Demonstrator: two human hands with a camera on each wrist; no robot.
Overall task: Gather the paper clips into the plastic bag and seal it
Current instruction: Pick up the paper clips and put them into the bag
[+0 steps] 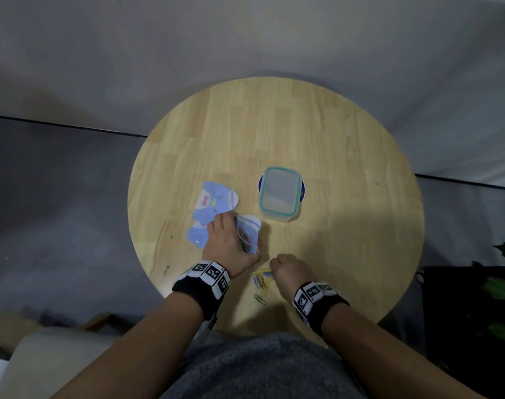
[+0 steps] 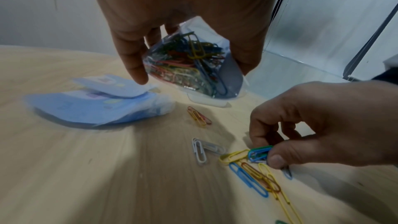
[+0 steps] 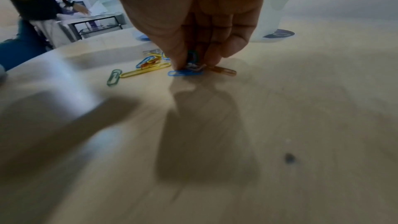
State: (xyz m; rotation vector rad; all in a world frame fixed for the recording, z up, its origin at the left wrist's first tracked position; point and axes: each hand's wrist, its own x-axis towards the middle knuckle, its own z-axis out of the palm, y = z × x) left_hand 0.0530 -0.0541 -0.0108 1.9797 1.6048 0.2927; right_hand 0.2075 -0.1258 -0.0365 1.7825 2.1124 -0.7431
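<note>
My left hand [image 1: 225,243] grips a small clear plastic bag [image 1: 247,234] just above the table; in the left wrist view the plastic bag [image 2: 189,64] holds several coloured paper clips, thumb and fingers around its sides. My right hand [image 1: 288,272] is curled over a loose pile of paper clips [image 1: 261,279] near the table's front edge. It pinches a green and a blue clip [image 2: 259,153] between thumb and fingers. In the right wrist view the fingertips [image 3: 183,64] press down on a blue clip [image 3: 185,73]. More loose clips [image 2: 199,116] lie nearby.
A round wooden table [image 1: 346,168] carries a clear lidded container with a teal rim [image 1: 280,194] and a stack of light blue cartoon bags [image 1: 213,208] at the left. A plant [image 1: 504,283] stands at the right. Another person [image 3: 38,6] is far off.
</note>
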